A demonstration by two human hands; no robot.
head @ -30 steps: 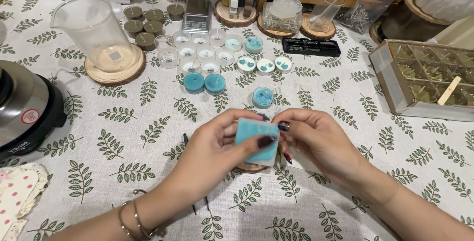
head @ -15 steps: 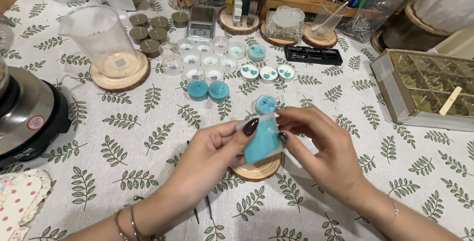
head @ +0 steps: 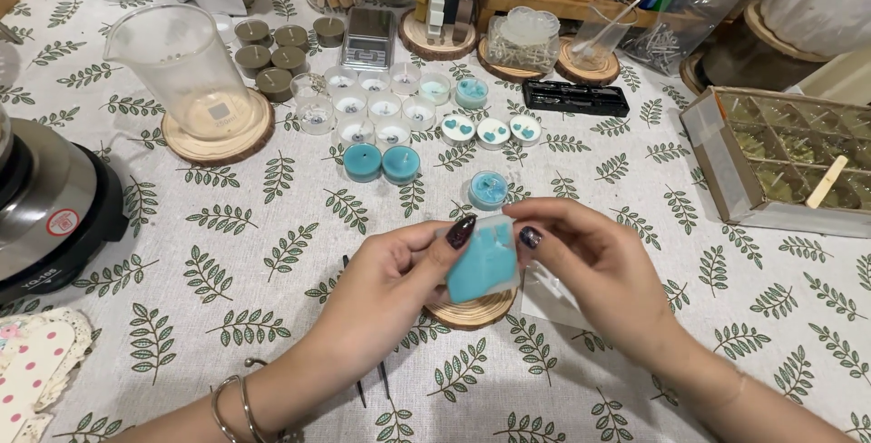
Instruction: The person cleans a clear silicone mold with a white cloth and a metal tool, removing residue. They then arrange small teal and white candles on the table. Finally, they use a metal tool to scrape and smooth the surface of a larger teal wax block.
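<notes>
The left hand point(head: 381, 293) and right hand point(head: 599, 271) are pinching a small turquoise wax-filled mould point(head: 484, 263) between fingertips — likely light, soft-walled, easily marred; its edges appear the safest hold.

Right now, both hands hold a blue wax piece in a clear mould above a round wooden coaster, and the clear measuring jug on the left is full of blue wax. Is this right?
Not quite. The head view shows the measuring jug empty, with no blue wax in it. The rest holds: the left hand and right hand hold the blue wax piece above the wooden coaster.
</notes>
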